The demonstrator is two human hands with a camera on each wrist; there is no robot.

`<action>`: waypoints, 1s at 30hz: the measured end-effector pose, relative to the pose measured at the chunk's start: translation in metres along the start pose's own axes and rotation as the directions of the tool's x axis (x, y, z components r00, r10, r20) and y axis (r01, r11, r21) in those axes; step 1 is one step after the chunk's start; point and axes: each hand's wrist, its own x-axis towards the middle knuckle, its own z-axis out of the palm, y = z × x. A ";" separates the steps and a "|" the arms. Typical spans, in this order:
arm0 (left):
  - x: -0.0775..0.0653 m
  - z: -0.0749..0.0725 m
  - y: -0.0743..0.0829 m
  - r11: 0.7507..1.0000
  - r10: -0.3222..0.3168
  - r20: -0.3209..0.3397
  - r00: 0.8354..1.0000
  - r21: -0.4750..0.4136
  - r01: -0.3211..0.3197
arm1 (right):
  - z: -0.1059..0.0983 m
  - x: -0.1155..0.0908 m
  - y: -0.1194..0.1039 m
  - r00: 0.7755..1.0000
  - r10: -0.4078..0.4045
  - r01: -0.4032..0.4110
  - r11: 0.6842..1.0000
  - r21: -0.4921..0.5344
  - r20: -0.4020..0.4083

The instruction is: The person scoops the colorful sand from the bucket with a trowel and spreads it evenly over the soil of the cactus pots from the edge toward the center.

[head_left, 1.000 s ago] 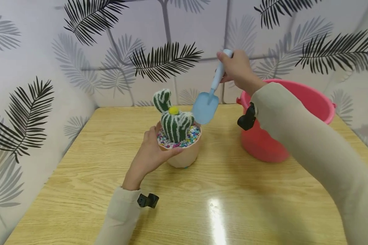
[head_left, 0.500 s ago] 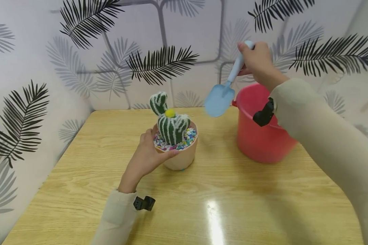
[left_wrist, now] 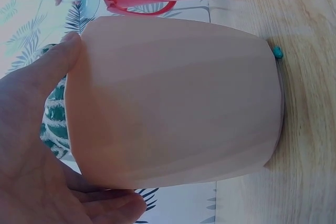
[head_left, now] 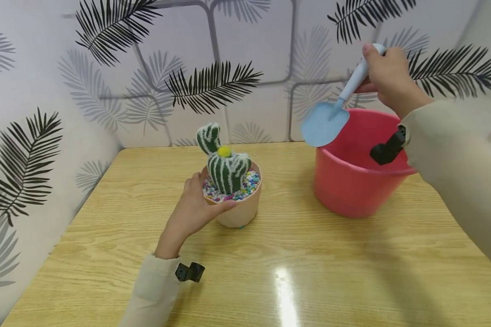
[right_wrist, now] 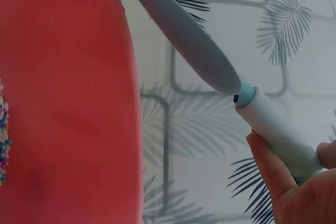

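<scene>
My left hand [head_left: 190,211] grips the side of a pale peach flower pot [head_left: 239,214], thumb in front and fingers round the far side. A knitted green cactus [head_left: 227,176] with white stripes and a yellow top stands in it among colored pebbles [head_left: 251,180]. In my right hand [head_left: 390,77] is the handle of a light blue trowel [head_left: 324,125], its blade pointing down and left. The blade overlaps the left rim of a red bucket [head_left: 348,193] in the head view, and its visible face bears nothing. Colored pebbles [right_wrist: 3,124] show inside the bucket in the right wrist view.
Both the pot and the bucket stand on a wooden table [head_left: 118,254], with a leaf-patterned wall covering [head_left: 253,54] behind and to the left. One small teal pebble [left_wrist: 277,52] lies against the pot's base. Bare wood separates pot from bucket.
My right hand has carried the trowel from beside the cactus rightward and slightly up to the bucket's rim. The left hand keeps its hold on the pot.
</scene>
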 end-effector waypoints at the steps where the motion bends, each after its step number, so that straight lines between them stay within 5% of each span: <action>1: 0.000 0.000 0.000 1.000 0.003 0.001 1.000 0.003 -0.003 | -0.004 0.001 0.001 1.000 0.008 -0.008 1.000 0.018 -0.008; 7: 0.000 0.001 0.000 1.000 0.004 0.011 1.000 0.008 -0.004 | -0.022 0.006 0.006 0.999 0.032 -0.028 0.990 0.138 -0.025; 30: 0.001 0.004 0.000 1.000 0.006 0.013 1.000 -0.005 -0.006 | -0.071 -0.006 0.038 0.993 0.088 -0.092 0.995 -0.037 -0.080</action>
